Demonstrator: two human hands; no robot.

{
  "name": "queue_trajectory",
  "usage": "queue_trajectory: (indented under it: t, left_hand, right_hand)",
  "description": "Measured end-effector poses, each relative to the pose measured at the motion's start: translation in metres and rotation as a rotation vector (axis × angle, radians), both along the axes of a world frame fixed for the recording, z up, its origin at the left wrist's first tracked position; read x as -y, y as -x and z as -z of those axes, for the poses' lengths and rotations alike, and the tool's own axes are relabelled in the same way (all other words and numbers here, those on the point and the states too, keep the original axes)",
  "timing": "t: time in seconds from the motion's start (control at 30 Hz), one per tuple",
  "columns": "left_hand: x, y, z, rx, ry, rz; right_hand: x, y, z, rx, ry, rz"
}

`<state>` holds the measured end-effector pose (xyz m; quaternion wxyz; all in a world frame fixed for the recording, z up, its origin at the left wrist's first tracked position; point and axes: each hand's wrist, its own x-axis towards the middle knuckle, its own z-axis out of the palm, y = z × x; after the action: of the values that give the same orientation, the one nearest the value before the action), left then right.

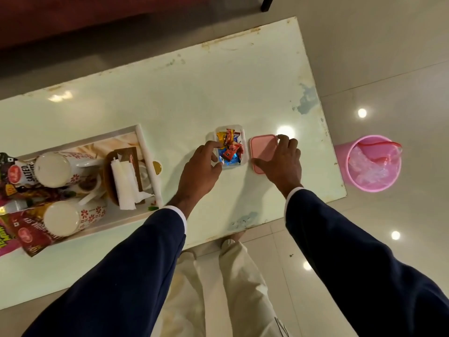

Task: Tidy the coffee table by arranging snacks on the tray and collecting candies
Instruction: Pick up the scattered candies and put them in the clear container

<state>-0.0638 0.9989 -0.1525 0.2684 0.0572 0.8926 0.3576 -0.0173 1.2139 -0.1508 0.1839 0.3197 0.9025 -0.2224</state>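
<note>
The clear candy box (231, 147) is sitting mid-tabletop (170, 98), filled with wrapped candies, its long axis running away from the person. The left hand (201, 166) is gripping its left wall; the right hand (281, 161), just right, is grasping the pink lid (262, 149) lying beside the box, nearer for closing it.

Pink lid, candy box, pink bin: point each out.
pink lid (262, 149): head view, bare top surface left of the fingers.
candy box (245, 152): head view, clear right wall.
pink bin (364, 186): head view, near rim.
</note>
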Motion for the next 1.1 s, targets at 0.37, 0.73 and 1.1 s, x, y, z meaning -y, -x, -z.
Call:
queue_trajectory:
  t: [0.37, 0.73, 1.1]
  left_hand:
    - [0.001, -0.006, -0.009, -0.047, -0.033, -0.068]
    - [-0.011, 0.009, -0.011, 0.09, -0.217, -0.279]
    - [-0.013, 0.012, -0.004, 0.073, -0.169, -0.249]
  right_hand:
    - [-0.009, 0.016, -0.032, -0.257, 0.356, 0.27]
    - [0.041, 0.012, -0.034, -0.572, 0.375, -0.073]
    - [0.036, -0.03, -0.006, -0.348, 0.366, -0.461]
